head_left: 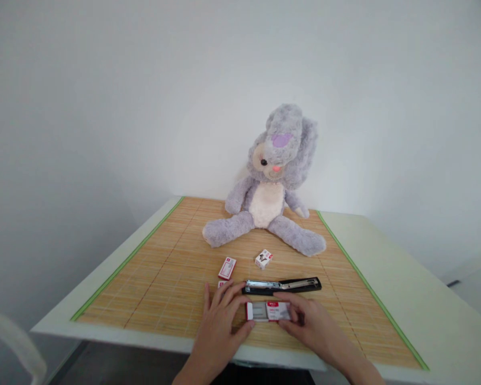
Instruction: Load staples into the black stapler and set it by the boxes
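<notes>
A small red-and-white staple box (pixel 278 310) lies on the mat with its inner tray (pixel 258 310) slid partly out to the left. Silvery strips that look like staples show inside the tray. My left hand (pixel 221 321) holds the tray's left end between thumb and index finger, its other fingers spread. The sleeve's right end is pinched by my right hand (pixel 315 323). Just beyond the box lies an opened black stapler (pixel 282 285), its metal channel exposed. Another small box (pixel 222 284) is partly hidden behind my left fingers.
Farther back lie a red-and-white box (pixel 227 268) and a white box with a dark picture (pixel 263 259). A grey plush rabbit (pixel 266 206) sits against the wall. The bamboo mat (pixel 164 289) has green edges and covers much of the white table (pixel 393 256).
</notes>
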A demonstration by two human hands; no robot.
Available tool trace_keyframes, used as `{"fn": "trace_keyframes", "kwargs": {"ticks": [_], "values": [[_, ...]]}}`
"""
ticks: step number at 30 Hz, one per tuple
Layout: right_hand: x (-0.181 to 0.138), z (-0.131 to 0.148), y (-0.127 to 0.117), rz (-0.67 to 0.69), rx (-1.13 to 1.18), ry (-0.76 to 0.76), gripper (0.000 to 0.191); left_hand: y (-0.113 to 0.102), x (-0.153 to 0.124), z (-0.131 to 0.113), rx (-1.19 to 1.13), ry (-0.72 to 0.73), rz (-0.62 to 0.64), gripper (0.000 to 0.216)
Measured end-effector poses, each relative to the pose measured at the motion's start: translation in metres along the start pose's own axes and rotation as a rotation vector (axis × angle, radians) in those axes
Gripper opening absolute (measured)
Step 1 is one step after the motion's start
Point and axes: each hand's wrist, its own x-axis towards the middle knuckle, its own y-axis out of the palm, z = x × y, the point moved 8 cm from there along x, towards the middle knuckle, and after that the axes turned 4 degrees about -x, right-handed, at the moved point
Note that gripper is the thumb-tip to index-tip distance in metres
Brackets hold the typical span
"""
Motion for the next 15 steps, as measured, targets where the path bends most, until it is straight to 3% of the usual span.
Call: {"fn": "trace_keyframes", "kwargs": {"ticks": [6,15], "values": [[-0.011,-0.036,-0.008,0.026,-0.036,0.083,0.043,0.002,0.0,0.003,-0.012,-0.018,0.017,0.034],[0.002,0.004,0.008,0.024,0.007,-0.001,0.035,0.007,0.003,0.008,-0.025,-0.03,0.104,0.04]]}}
